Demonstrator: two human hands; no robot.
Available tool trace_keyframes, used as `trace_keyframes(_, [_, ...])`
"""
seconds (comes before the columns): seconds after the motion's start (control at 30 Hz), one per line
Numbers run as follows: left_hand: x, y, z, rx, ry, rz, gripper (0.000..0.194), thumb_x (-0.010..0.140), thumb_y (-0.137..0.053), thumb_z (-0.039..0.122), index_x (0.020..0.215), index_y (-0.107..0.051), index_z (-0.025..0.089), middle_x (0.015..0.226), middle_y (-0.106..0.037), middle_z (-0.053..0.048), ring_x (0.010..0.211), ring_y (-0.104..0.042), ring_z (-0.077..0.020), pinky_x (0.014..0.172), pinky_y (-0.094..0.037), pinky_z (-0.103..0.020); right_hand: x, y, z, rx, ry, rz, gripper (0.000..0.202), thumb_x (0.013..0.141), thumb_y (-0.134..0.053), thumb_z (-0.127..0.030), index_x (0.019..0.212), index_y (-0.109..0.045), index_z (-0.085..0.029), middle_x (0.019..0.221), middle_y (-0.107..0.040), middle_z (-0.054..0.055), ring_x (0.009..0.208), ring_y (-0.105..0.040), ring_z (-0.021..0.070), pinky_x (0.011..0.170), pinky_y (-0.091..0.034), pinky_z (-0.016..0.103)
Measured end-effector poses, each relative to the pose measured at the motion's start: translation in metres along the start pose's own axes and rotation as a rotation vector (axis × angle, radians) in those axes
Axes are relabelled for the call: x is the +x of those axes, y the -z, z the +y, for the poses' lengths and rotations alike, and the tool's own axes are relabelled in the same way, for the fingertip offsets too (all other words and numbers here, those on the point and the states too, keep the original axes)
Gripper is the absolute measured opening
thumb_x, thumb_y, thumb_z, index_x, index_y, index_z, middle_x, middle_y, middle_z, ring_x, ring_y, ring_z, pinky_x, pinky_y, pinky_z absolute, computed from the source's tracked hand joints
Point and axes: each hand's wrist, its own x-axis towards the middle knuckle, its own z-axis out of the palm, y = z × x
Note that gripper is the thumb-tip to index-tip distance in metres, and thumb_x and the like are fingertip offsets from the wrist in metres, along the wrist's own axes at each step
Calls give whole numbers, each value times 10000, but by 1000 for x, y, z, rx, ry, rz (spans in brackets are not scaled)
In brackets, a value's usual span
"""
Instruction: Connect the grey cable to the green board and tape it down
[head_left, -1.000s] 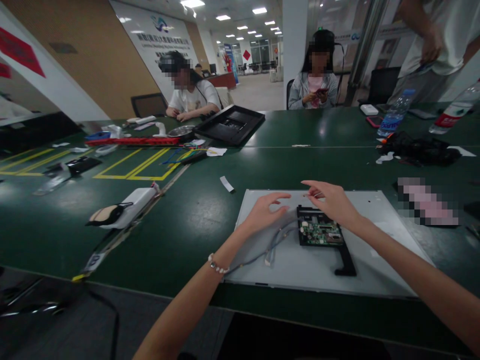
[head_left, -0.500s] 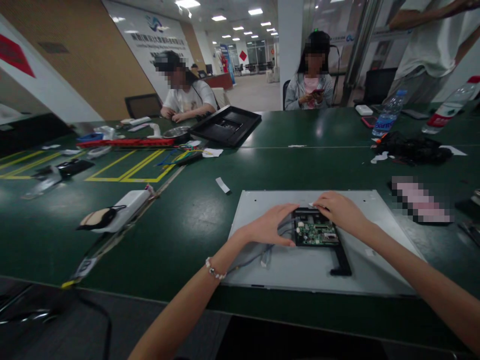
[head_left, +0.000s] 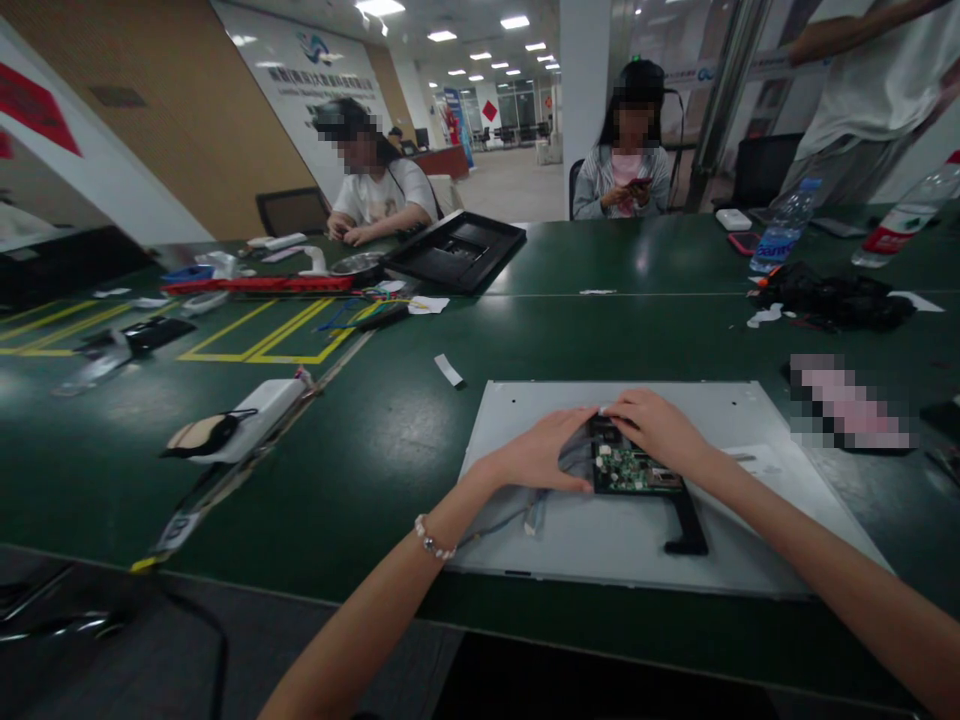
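A grey metal panel lies flat on the green table in front of me. On it sits a green circuit board in a black bracket whose arm runs toward me. My left hand rests on the board's left edge, over the grey cables that trail off to the left. Fingers down, my right hand presses on the board's far edge and touches the left hand's fingertips. Neither hand lifts anything.
A white device with a black strap lies to the left. A black tray and coloured wires lie further back. Water bottles and a black bundle sit at the right. Two people sit across the table; another stands at right.
Both hands came down from hovering above the panel onto the circuit board. The right hand then slid left along the board's far edge until it met the left hand.
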Motion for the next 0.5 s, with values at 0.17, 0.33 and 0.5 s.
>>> trace_keyframes(0.17, [1,3,5,-30,3,-17,1026,679,-749,508,1500,-234,172,1479,-360,-188,1336,-377,-347,1114,-283,-500,-2,-5,3,75,-49,35,268,888,-515,-169,1123,-644,-180,1024,-687,102,997,-609,260,886,-489,435])
trace_keyframes(0.33, [-4,25,-2,43,105,9,960,742,-690,501,1510,-190,214,1524,-300,-137,1373,-331,-315,1136,-261,-488,-4,-6,3,80,-78,66,288,868,-536,-180,1141,-624,-161,1029,-694,103,974,-626,256,887,-495,431])
trace_keyframes(0.5, [-24,68,-44,340,360,425,603,901,-493,393,1440,-328,178,1474,-397,-107,1344,-384,-246,1124,-296,-428,-10,0,4,93,-97,135,332,883,-521,-233,1200,-599,-169,1127,-674,116,1068,-607,267,930,-482,453])
